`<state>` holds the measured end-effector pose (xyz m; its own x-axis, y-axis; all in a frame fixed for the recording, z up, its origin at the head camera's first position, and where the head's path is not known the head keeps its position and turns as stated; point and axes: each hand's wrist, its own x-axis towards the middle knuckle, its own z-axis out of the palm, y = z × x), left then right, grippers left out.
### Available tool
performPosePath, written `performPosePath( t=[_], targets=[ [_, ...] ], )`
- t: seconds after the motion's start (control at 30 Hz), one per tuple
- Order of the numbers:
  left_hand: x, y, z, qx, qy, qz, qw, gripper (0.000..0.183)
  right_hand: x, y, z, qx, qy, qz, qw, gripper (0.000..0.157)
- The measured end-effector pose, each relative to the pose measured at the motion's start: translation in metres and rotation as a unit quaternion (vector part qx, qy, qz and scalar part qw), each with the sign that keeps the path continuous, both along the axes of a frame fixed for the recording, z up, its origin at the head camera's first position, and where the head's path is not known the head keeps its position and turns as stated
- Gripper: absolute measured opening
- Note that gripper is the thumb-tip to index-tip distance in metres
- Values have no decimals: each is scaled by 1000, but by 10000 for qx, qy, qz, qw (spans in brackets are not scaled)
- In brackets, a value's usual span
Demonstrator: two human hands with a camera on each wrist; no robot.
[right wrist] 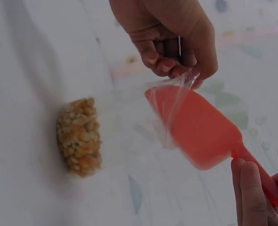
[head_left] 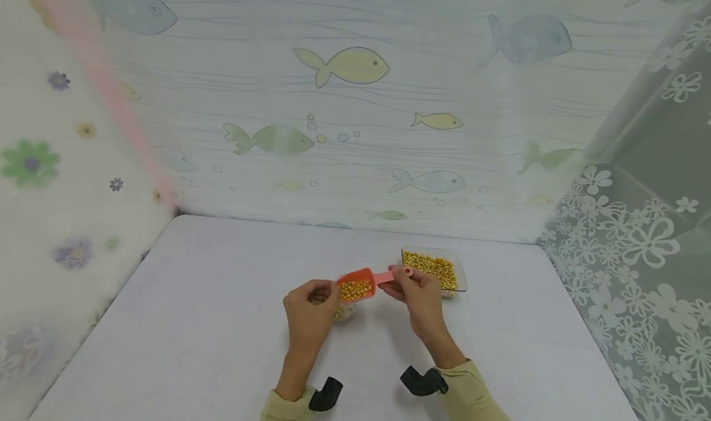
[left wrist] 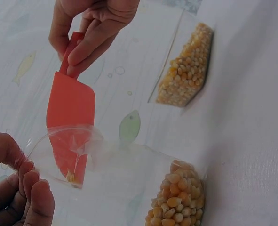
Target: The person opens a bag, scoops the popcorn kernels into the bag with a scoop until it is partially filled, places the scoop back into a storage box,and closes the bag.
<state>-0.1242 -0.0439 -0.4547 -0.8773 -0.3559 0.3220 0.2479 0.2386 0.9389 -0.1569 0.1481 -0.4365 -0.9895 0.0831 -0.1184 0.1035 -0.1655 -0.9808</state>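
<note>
My right hand (head_left: 424,300) grips the handle of a red scoop (head_left: 372,279) that carries yellow corn kernels (head_left: 355,289). The scoop's front edge reaches inside the mouth of a clear plastic bag (left wrist: 124,157). At the bag's rim my left hand (head_left: 311,313) pinches the thin film between thumb and fingers. Corn kernels (right wrist: 80,137) fill the bottom of the bag, which stands upright on the table. Beside my right hand is a clear rectangular container (head_left: 462,279) of corn, partly covered by that hand in the head view.
A white cloth covers the table (head_left: 222,310). Behind it hangs a curtain (head_left: 355,131) printed with fish. Flowered fabric (head_left: 83,205) borders the left side, and a flower-patterned sheer panel (head_left: 639,273) the right. Each sleeve has a black wrist piece (head_left: 424,381) nearby.
</note>
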Motion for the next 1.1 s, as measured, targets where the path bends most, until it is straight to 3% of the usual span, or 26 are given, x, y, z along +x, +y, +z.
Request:
performPosePath(
  t=[0.4, 0.67, 0.93, 1.1],
  targets=[
    [-1, 1, 0, -35, 76, 65, 9999, 7, 8, -7, 21, 832, 906, 174, 9922, 20],
    [-2, 1, -2, -98, 211, 68, 9997, 8, 14, -10, 23, 1054, 1311, 175, 9856, 18],
    [-1, 1, 0, -141, 208, 116, 9996, 8, 18, -9, 23, 1154, 1483, 134, 9821, 19],
    [-2, -1, 0, -176, 205, 153, 9995, 9, 21, -3, 23, 1127, 1436, -123, 9831, 21]
  ],
)
